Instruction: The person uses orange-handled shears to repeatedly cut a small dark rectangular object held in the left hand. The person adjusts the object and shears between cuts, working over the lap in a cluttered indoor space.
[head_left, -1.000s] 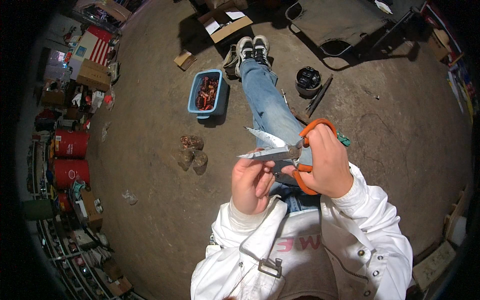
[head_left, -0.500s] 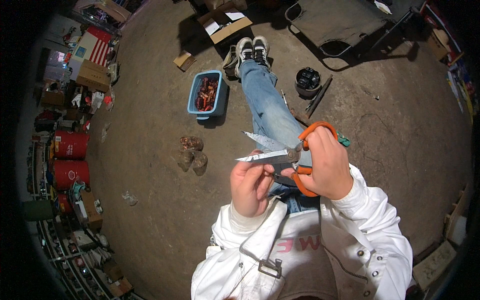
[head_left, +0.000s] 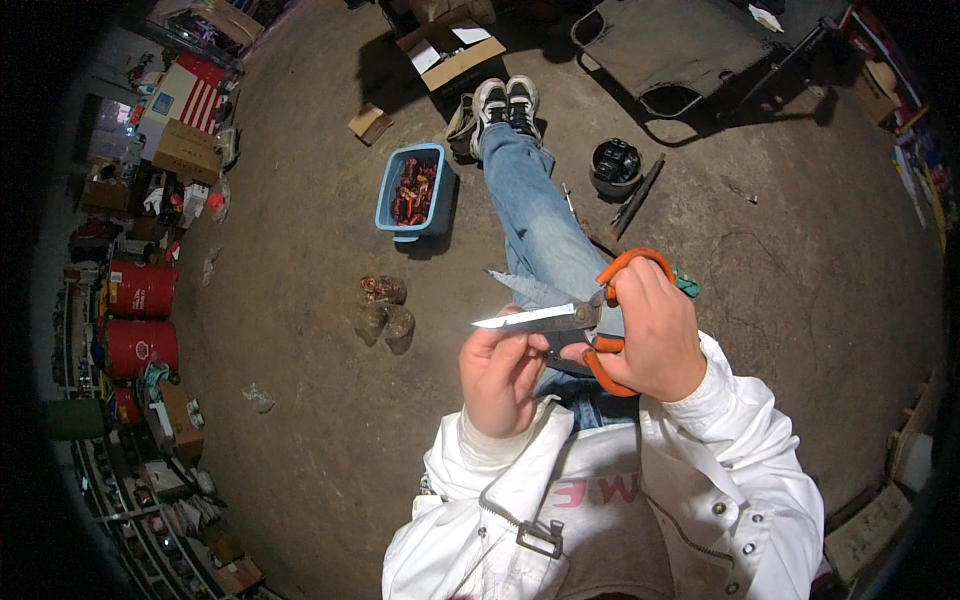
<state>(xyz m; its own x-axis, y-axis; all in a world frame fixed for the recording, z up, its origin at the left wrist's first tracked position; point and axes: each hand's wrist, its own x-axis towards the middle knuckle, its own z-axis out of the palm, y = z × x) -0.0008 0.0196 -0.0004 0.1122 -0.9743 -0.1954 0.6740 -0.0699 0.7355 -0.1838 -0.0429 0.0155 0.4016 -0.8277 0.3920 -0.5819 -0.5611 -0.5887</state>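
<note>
Large scissors (head_left: 530,318) with orange handles and open blades are in my right hand (head_left: 650,330), its fingers wrapped around the handles. Just under the lower blade is my left hand (head_left: 503,370), fingers curled and pinched; what they hold is too small to make out. Both hands are over my lap and blue jeans (head_left: 540,210). Beyond them, left of my leg, several mottled brownish lumps (head_left: 385,318) lie on the floor.
A blue tub (head_left: 445,170) of reddish, coppery pieces stands left of my shoes (head_left: 505,105). A pot of dark parts (head_left: 617,165), a dark bar (head_left: 637,195), cardboard box (head_left: 455,70) and folding metal-framed chair (head_left: 680,45) are beyond. Shelving (head_left: 115,490) and red drums (head_left: 142,345) line the left.
The scissors and both my hands have shifted slightly down in the view, toward my body. The blades stay open and my grip looks the same.
</note>
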